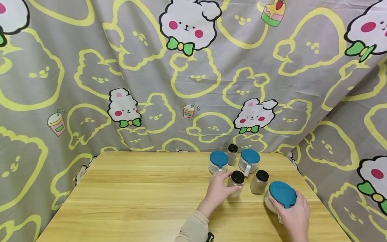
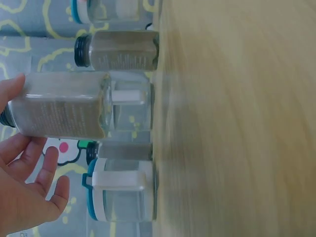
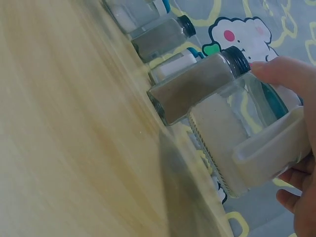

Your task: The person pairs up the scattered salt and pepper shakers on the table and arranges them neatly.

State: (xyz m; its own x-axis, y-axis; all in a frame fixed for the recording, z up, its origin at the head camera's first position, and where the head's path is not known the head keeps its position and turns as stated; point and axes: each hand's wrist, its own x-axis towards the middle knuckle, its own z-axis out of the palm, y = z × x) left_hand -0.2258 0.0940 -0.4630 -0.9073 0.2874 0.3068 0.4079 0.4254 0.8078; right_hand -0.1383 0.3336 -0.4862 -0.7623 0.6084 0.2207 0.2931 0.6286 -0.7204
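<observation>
My left hand (image 1: 218,191) pinches a black-lidded spice jar (image 2: 64,106) near its lid, thumb on one side and fingers on the other. In the left wrist view this jar's base hangs above the tabletop; brownish contents show through the glass. On the right, my right hand (image 1: 294,210) grips a glass jar with a teal lid (image 1: 282,194) and a white handle (image 3: 271,143). Pale contents fill part of it, and its base is apart from the table in the right wrist view. Between the hands stands another black-lidded spice jar (image 1: 259,183).
Behind the hands stand two more teal-lidded jars, one at left (image 1: 218,161) and one at right (image 1: 249,160), with a black-lidded jar (image 1: 232,155) between them. The wooden table (image 1: 127,195) meets a patterned grey curtain (image 1: 193,90) at its back. A small dark object (image 1: 210,236) lies by the left sleeve.
</observation>
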